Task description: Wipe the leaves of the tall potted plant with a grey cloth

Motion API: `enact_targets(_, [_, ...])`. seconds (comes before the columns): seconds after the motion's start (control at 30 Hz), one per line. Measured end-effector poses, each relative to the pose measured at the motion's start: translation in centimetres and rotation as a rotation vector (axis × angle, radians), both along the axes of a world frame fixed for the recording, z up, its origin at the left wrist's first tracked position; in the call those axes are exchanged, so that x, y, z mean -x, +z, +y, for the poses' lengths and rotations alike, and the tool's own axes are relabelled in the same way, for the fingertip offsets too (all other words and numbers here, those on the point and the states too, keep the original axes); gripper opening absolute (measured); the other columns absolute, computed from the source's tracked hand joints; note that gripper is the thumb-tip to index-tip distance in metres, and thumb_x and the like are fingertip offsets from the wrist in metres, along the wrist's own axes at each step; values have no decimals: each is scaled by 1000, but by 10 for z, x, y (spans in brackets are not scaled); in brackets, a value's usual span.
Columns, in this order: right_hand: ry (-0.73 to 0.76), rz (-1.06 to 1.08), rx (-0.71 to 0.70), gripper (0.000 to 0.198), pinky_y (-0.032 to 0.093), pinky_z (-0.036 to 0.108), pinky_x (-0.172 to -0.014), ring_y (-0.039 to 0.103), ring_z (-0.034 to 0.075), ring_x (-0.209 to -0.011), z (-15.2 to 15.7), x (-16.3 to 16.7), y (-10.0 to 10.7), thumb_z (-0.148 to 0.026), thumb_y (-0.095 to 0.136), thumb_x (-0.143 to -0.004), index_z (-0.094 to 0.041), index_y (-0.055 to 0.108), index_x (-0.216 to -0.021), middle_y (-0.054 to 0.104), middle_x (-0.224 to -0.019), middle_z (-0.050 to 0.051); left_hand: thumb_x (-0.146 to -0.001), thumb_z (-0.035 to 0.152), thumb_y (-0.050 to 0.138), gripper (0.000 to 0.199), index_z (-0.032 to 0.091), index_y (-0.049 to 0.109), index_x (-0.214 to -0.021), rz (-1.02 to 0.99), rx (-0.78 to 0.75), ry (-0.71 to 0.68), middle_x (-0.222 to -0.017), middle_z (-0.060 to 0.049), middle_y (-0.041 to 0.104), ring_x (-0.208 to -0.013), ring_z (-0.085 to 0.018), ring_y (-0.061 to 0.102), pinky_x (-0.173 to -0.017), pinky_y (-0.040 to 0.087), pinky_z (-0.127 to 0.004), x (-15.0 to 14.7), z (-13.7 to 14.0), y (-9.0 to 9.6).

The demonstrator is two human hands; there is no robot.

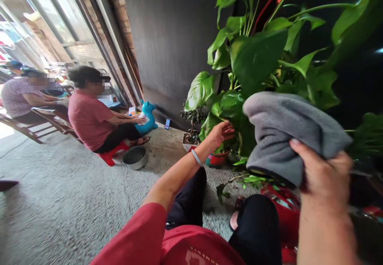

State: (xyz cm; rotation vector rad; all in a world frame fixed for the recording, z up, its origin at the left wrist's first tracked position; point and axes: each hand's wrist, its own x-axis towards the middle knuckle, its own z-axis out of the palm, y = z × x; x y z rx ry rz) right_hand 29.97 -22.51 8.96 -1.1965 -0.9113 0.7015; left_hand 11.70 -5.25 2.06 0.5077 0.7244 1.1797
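Observation:
My right hand [324, 171] is closed on a grey plush cloth [287, 125], bunched up and held in front of a tall leafy potted plant [257, 55]. The thumb presses on the near side of the cloth, and dark edging shows along its lower rim. My left hand [221, 133], with a pale bangle on the wrist, reaches in among the plant's lower leaves. Its fingers are curled beside a broad green leaf [231, 101]; what lies between them is hidden. Below that hand stands the plant's red and green pot [218, 159].
A small potted shrub [191, 137] stands left of the plant, before a dark panel [173, 49]. A phone [167, 124] leans there. Further left are a metal basin [135, 157], a blue toy animal [147, 117] and a seated person [89, 113]. A red bag-like object [281, 201] sits by my right leg.

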Motion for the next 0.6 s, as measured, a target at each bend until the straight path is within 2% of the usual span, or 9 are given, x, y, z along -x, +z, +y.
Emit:
enact_targets(0.03, [-56,-19,43,36,53,49,-116,66,33,-135,8,2,-8,-43,87,-70,-38,77,-104,77,-136,1,-92,27,72,14,19,63,-86,-3,-11,-28,-77,-2,66,-69,-16,62,-85,54,-36,-4,-3,-4])
enact_targets(0.1, [-91,-39,241,42,56,56,-110,72,41,-123,12,13,-33,-45,90,-59,-29,79,-95,82,-118,10,-88,34,78,21,19,64,-86,16,-40,-90,-75,0,65,-64,-14,60,-80,54,-33,-8,-10,-14])
enact_targets(0.17, [62,-34,411,45,60,57,-103,77,43,-112,-3,26,-58,-46,91,-52,-23,79,-89,84,-102,12,-82,36,82,24,19,67,-89,62,-72,-131,-75,-1,65,-66,-14,61,-77,53,-31,-8,-19,-27])
enact_targets(0.23, [209,-14,467,43,63,52,-96,79,41,-104,-28,33,-70,-46,91,-53,-22,80,-88,85,-94,11,-76,31,85,28,19,70,-96,93,-84,-146,-81,-2,69,-73,-16,65,-78,52,-30,-6,-29,-40])
enact_targets(0.33, [229,61,442,42,68,49,-82,81,39,-90,-56,30,-57,-43,92,-52,-23,82,-88,84,-87,9,-68,25,87,34,18,73,-98,56,-99,-134,-89,-5,73,-78,-17,66,-80,52,-30,-4,-38,-53])
enact_targets(0.4, [83,98,362,43,68,50,-80,81,40,-90,-54,20,-39,-41,94,-49,-25,82,-87,85,-90,10,-67,25,87,33,17,74,-96,25,-129,-124,-91,-6,73,-78,-16,66,-80,52,-30,-8,-38,-56])
enact_targets(0.47, [-94,120,232,43,66,50,-90,80,40,-104,-39,11,-30,-40,95,-51,-28,83,-91,85,-105,12,-67,26,87,30,18,75,-94,29,-143,-125,-88,-4,73,-77,-16,65,-79,53,-30,-15,-37,-55])
enact_targets(0.53, [-183,146,183,45,63,51,-99,77,39,-115,-22,9,-37,-39,94,-53,-29,82,-96,84,-115,11,-67,24,88,27,19,74,-90,46,-133,-135,-84,-3,71,-76,-16,65,-81,54,-31,-22,-36,-52])
enact_targets(0.6, [-116,156,271,45,64,51,-99,77,39,-113,-15,15,-56,-38,94,-52,-26,80,-92,85,-108,10,-68,24,89,26,18,74,-89,55,-137,-146,-84,-3,72,-79,-16,67,-83,55,-31,-25,-39,-51])
